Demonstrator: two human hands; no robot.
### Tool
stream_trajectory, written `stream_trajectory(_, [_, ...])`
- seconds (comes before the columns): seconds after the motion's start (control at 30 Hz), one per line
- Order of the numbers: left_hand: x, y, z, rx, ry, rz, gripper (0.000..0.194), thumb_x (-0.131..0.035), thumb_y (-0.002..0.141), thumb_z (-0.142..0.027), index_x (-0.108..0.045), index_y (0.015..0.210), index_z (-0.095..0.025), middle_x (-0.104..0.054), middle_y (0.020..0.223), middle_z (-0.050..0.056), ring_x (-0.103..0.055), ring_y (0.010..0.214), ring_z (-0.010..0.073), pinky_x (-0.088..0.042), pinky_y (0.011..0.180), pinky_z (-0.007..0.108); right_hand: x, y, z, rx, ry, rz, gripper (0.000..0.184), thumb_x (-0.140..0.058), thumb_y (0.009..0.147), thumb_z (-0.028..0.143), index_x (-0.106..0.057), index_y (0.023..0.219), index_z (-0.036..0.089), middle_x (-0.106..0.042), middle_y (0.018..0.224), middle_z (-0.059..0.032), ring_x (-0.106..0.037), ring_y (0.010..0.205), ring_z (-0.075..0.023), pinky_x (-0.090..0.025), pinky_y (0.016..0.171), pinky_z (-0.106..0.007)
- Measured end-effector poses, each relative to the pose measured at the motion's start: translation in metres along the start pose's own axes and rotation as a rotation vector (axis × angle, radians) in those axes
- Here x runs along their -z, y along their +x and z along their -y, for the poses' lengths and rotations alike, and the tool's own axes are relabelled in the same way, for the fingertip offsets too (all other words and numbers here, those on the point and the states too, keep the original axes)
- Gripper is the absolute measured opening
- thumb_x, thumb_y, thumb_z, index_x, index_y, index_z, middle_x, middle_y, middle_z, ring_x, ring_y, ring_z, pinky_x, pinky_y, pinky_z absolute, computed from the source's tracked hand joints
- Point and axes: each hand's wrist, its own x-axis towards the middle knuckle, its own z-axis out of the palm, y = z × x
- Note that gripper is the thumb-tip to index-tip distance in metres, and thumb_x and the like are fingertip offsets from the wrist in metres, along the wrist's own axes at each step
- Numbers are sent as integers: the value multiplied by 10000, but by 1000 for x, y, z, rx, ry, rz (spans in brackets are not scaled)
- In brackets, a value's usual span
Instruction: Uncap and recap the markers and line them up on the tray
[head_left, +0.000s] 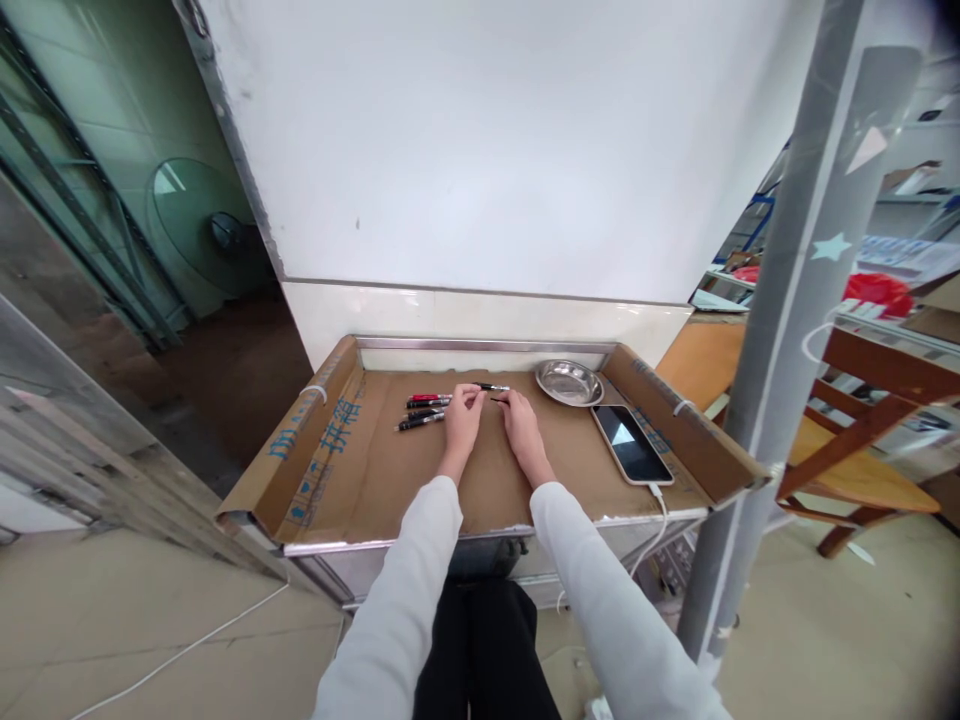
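Observation:
My left hand (463, 418) is closed in a pinch above the cardboard; what lies between its fingertips is too small to make out. My right hand (520, 425) faces it a short way off, its thumb and fingers closed on a small thin dark piece (496, 400). Just beyond the fingertips is a black pen (493, 387); I cannot tell whether it lies on the cardboard or touches my left hand. To the left of that hand lie a red pen (427, 398) and several black pens (420, 423) side by side, their right ends partly hidden by the hand.
A round metal dish (568, 384) stands at the back right. In front of it lies a phone (634, 445) with a white cable (660, 510) plugged in. Raised cardboard sides (300, 440) border the tabletop. A grey post (795, 300) and a wooden chair (877, 420) stand at right.

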Motion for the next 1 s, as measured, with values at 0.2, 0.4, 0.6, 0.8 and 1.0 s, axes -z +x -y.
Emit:
stream_trajectory(0.2, [1,1,5,1,5,90,91,-565,814,-251,-565,864,-175,-676,934,66,-646,879,168,-469,822,303,2,0,3,8,19,-26,197,-354,892,202,-547,931,193,-599,922,-80,-537,895,-197,-445,813,-339])
stream_trajectory(0.4, [2,1,5,29,-18,97,128,-581,807,-297,-564,823,-172,-684,909,78,-650,893,188,-480,811,312,1,1,2,-4,41,-14,186,-380,893,238,-554,939,190,-609,947,-89,-547,909,-204,-441,836,-353])
stream_trajectory(0.6, [2,2,7,71,-66,93,182,-555,822,-350,-563,823,-168,-689,837,75,-663,796,179,-497,755,308,-1,0,0,2,92,3,190,-395,881,218,-576,933,197,-618,963,-79,-552,927,-188,-435,865,-341])
stream_trajectory(0.8, [1,2,7,97,-118,110,224,-559,814,-384,-569,845,-162,-690,796,72,-662,751,170,-506,709,292,-1,1,-2,-8,85,12,208,-378,885,213,-572,952,183,-619,976,-91,-557,937,-190,-432,872,-340])
stream_trajectory(1.0, [1,1,4,89,-99,117,267,-546,819,-411,-591,866,-152,-689,790,74,-656,748,169,-504,697,292,-1,1,-1,-5,76,-2,216,-363,881,199,-567,951,188,-621,978,-91,-559,943,-191,-439,859,-336])
